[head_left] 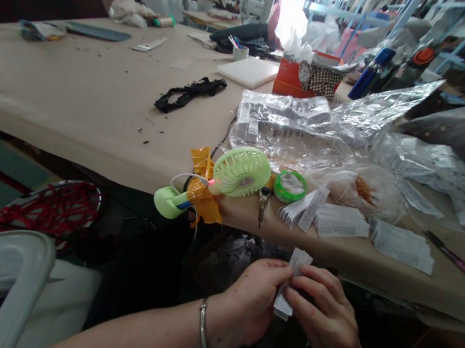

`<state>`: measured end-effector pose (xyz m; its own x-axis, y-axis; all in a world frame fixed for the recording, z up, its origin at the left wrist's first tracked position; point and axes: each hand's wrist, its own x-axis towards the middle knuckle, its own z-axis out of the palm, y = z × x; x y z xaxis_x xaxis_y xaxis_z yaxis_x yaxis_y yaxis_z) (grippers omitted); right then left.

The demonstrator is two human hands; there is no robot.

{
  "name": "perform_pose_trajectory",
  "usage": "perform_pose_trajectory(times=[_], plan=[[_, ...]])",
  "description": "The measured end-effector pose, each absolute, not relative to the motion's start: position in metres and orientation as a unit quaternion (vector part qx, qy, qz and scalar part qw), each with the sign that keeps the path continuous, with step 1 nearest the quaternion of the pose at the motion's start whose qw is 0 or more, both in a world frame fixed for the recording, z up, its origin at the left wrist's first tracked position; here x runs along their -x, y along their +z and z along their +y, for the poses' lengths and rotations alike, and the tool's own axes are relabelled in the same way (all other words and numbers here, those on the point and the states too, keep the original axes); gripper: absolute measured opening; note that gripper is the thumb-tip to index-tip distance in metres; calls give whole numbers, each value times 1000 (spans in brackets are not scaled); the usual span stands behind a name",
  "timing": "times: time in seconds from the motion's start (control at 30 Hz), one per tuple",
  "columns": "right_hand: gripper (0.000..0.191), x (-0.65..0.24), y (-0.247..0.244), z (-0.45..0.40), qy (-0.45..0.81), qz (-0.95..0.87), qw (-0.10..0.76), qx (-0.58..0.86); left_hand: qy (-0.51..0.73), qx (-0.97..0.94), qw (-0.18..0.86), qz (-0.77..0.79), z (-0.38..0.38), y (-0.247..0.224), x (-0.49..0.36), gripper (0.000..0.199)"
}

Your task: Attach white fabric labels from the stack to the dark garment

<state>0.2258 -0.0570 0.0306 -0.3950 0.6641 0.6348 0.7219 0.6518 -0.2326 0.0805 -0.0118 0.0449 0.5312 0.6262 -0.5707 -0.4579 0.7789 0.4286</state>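
White printed slips (299, 260): tilted between both hands, just off the front edge of the table (113, 87).
Left hand (254, 295): I see it pinching the slips, thumb on top.
Right hand (327, 314): fingers bent, tips touching the slips from the right; thumb hidden, so I can't tell if it pinches.
Paper stacks (341, 222): three side by side near the edge, leftmost fanned.
Green dish (288, 199): just left of the stacks, whitish stuff inside.
Fan (242, 171): pale green, orange tape (211, 207) around its handle.
Pink-handled tool (463, 267): right of the stacks.

Paper strip (284, 304) unreadable, partly hidden behind fingers (316, 289).
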Motion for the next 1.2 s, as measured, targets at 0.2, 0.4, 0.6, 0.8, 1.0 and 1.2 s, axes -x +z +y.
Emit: perform_pose_trajectory(times=[0.2,0.4,0.6,0.8,1.0,1.2], plan=[[23,-218,24,-60,-24,-837,362,410,307,-114,872,362,-14,44,-77,21],[43,-261,24,-62,-90,-793,346,493,261,-158,861,407,-14,45,-73,15],[56,-332,18,-53,-266,-638,155,706,225,-169,845,454,-15,41,-72,13],[27,-355,12,-58,-232,-671,194,677,224,-176,838,466,-16,40,-72,14],[10,-335,29,-58,-161,-634,373,658,224,-189,834,468,-16,43,-71,14],[25,-242,32,-63,-16,-779,430,457,252,-163,853,426,-18,45,-72,14]])
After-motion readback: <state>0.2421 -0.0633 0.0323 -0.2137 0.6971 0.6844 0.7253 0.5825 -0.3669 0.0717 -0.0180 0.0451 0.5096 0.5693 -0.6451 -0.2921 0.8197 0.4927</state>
